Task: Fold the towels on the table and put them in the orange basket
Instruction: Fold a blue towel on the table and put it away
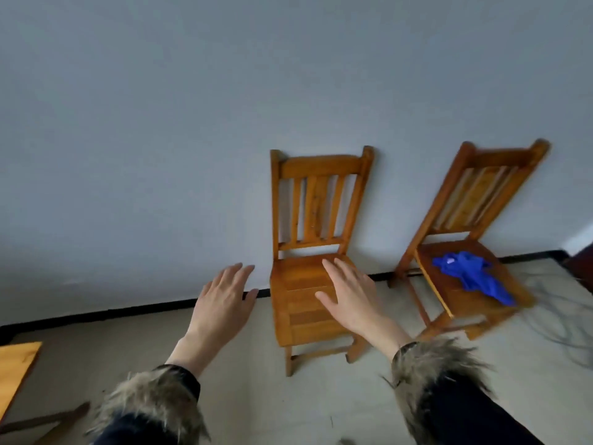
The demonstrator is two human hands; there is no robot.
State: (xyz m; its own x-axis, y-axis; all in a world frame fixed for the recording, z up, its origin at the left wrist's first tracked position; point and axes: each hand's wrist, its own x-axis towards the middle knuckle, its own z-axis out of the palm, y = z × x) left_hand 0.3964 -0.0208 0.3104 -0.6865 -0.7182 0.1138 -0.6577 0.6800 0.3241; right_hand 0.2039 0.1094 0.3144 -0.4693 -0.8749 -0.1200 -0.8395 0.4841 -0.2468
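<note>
Progress on the task cannot be read from this view, because no towel and no orange basket are visible; as far as I can judge, all the folding and putting away is not yet shown as done. Only a corner of the table (16, 374) enters at the lower left edge, and the part that shows carries nothing, so the towels must lie on a part outside the view.

Moving to the right, the left hand (224, 303) is raised in the air with its fingers straight and a little spread, palm down, and it holds nothing. The right hand (349, 297) is stretched out the same way, flat and with nothing in it, and it appears in front of the seat of the middle chair (308, 252); whether it touches the seat or only floats above it I cannot tell. Both wrists come out of dark sleeves with fur cuffs (439, 370).

Further right stands a second chair (471, 239), somewhat blurred, against the same wall. On its seat, toward the front right edge, lies a crumpled blue cloth (471, 277); it is perhaps a glove or a garment and not a towel. Some thin cables (564, 316) lie on the floor at the right edge.

Nothing stands directly in the way of the hands, but the person probably must turn to the table first.
</note>
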